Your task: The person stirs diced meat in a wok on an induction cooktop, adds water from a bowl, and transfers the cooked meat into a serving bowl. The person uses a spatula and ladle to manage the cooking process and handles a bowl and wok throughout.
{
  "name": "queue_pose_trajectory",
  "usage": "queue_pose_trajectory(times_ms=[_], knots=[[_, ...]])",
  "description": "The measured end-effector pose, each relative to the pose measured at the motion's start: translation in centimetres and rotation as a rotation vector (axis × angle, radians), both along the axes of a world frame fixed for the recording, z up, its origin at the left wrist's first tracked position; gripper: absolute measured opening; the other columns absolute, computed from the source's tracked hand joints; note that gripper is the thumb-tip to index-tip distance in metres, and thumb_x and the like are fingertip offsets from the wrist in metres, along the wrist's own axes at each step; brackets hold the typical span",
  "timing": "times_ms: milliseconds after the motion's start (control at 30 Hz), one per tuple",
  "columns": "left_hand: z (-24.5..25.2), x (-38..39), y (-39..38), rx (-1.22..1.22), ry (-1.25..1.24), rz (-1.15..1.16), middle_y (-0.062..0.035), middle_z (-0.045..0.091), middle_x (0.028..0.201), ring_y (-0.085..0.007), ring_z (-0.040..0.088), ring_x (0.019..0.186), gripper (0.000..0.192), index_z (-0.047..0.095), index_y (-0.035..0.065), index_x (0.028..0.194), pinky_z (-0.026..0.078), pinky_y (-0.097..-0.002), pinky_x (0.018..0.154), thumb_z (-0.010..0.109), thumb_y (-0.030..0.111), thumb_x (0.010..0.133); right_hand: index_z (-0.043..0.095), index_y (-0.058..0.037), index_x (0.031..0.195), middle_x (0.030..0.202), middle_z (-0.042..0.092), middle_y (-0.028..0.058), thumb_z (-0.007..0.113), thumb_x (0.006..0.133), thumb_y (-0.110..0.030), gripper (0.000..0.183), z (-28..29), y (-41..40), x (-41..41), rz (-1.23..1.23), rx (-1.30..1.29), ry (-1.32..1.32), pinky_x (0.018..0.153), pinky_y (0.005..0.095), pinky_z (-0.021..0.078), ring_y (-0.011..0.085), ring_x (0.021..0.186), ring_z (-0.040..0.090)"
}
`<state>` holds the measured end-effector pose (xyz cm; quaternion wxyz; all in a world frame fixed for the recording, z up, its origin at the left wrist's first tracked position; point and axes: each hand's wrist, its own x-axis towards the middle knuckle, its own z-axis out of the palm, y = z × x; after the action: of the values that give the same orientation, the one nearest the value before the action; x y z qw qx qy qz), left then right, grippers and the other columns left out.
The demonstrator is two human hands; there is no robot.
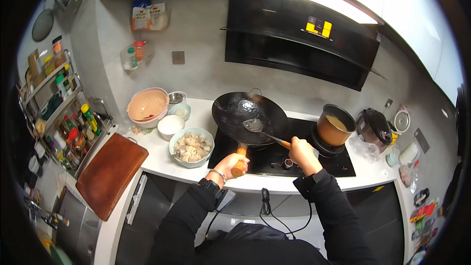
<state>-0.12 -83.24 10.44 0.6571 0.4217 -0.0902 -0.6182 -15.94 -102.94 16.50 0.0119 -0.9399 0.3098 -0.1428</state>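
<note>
A black wok (232, 110) stands tilted over the left part of the black glass cooktop (265, 167), its inside glossy. My left hand (231, 165) grips its wooden handle (239, 165). With my right hand (304, 153) I hold a metal spatula (254, 125) by its wooden-ended handle; the blade lies over the wok's inside, near its middle. Left of the cooktop, a pale blue bowl (209, 146) holds chunks of pale, greyish food (191, 147). On the right burner area is a copper-coloured pot (329, 132) with cloudy brownish liquid.
White and light blue bowls (171, 125) and a peach colander (147, 103) stand at the back left, near a wooden cutting board (112, 175). A rack of bottles (70, 99) is farther left. A dark rice cooker (373, 129) and a plastic bag (364, 148) lie right of the pot.
</note>
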Motion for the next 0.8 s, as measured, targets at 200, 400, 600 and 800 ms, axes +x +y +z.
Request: queue_pose_trajectory(times_ms=[200,400,600,800], knots=[[-1.3,2.9,-1.8,-0.016,0.131,-0.076,-0.0004,0.047,0.062,-0.0096,0.049,0.049,0.012,0.043,0.0081,0.077,0.041,-0.0227,0.045,0.054,0.011,0.081,0.066,0.0001,0.088,0.078,0.064,0.022,0.063,0.077,-0.013,0.017,-1.1,-0.9,2.1,0.103,0.165,-0.212,0.071,0.0424,0.0516,0.0373,0.078,0.064],[-2.1,2.9,-3.3,-0.033,0.256,-0.131,0.0009,0.045,0.06,-0.0081,0.045,0.046,0.013,0.041,0.0089,0.079,0.04,-0.0219,0.044,0.053,0.011,0.08,0.064,0.0025,0.1,0.086,0.066,0.021,0.066,0.08,-0.022,0.032,-1.1,1.0,2.3,0.058,0.434,-0.313,0.075,0.0374,0.0505,0.034,0.084,0.065],[-2.4,2.9,-3.0,-0.002,0.186,0.007,-0.0018,0.05,0.06,-0.0112,0.049,0.047,0.015,0.048,0.0064,0.08,0.041,-0.0229,0.044,0.059,0.017,0.079,0.054,0.0017,0.117,0.098,0.065,0.0152,0.064,0.085,-0.026,0.043,-3.0,1.0,-2.3,0.095,0.626,-0.578,0.075,0.0293,0.0499,0.0195,0.084,0.064],[-2.4,3.4,-1.6,-0.072,0.289,0.02,-0.0067,0.056,0.071,-0.0148,0.056,0.057,0.053,0.05,-0.0036,0.098,0.048,-0.025,0.053,0.055,0.048,0.086,0.051,-0.0001,0.118,0.095,0.063,0.0083,0.052,0.093,-0.018,0.03,-8.0,2.6,-8.9,0.076,0.882,-0.537,0.063,0.0228,0.0459,0.0129,0.079,0.061]])
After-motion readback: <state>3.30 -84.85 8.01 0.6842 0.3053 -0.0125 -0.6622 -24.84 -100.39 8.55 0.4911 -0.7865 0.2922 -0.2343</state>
